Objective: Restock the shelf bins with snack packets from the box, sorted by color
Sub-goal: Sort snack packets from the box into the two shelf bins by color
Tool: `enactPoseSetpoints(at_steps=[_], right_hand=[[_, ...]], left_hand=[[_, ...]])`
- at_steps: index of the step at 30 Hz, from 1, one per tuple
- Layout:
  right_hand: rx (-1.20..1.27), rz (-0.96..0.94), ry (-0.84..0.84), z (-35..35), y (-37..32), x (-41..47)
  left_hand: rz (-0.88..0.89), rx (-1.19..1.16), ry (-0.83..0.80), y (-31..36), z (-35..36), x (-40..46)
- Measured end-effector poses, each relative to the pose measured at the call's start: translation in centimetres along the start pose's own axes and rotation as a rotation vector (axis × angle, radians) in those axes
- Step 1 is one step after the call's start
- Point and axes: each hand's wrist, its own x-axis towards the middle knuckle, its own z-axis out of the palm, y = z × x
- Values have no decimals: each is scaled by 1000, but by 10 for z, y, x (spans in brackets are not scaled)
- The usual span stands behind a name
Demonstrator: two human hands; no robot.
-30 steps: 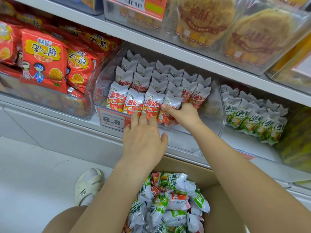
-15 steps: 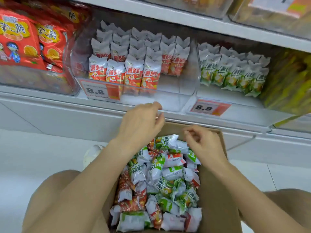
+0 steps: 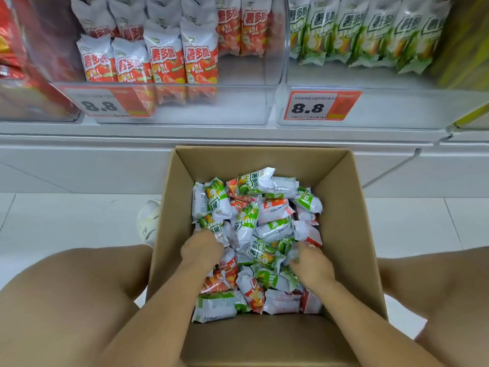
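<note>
Bright even light, soft blur, wide-angle bending

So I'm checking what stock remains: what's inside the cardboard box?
The cardboard box holds a loose jumble of green snack packets and red snack packets. Both hands, the left hand and right hand, dig into it. Lower layers and the bottom are covered.

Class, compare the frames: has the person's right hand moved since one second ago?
Yes. The right hand has left the orange-packet bin on the shelf and come down into the cardboard box, among the loose packets.
</note>
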Motion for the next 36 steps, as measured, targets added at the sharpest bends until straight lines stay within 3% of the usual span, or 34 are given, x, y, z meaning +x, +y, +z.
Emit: enactPoseSetpoints(at_steps=[3, 7, 10, 12, 16, 19, 22, 26, 33, 36], right_hand=[[144, 64, 145, 5, 2, 11], [369, 102, 333, 1, -7, 19], [537, 101, 460, -5, -19, 25], [604, 86, 492, -8, -27, 28], [701, 130, 460, -11, -41, 38], [702, 333, 405, -13, -29, 47], [851, 512, 250, -7, -10, 55], [800, 446, 214, -4, -7, 64], [493, 371, 1, -8, -6, 55], [362, 269, 44, 1, -10, 43]], left_hand=[[-8, -76, 162, 3, 6, 1], [260, -196, 440, 37, -8, 14], [357, -316, 466, 64, -21, 33], [351, -234, 390, 75, -29, 49], [279, 109, 202, 76, -42, 83], [323, 359, 212, 72, -45, 92], [446, 321, 255, 67, -38, 94], [604, 79, 181, 69, -23, 86], [497, 469, 136, 73, -28, 94], [494, 344, 84, 65, -32, 90]])
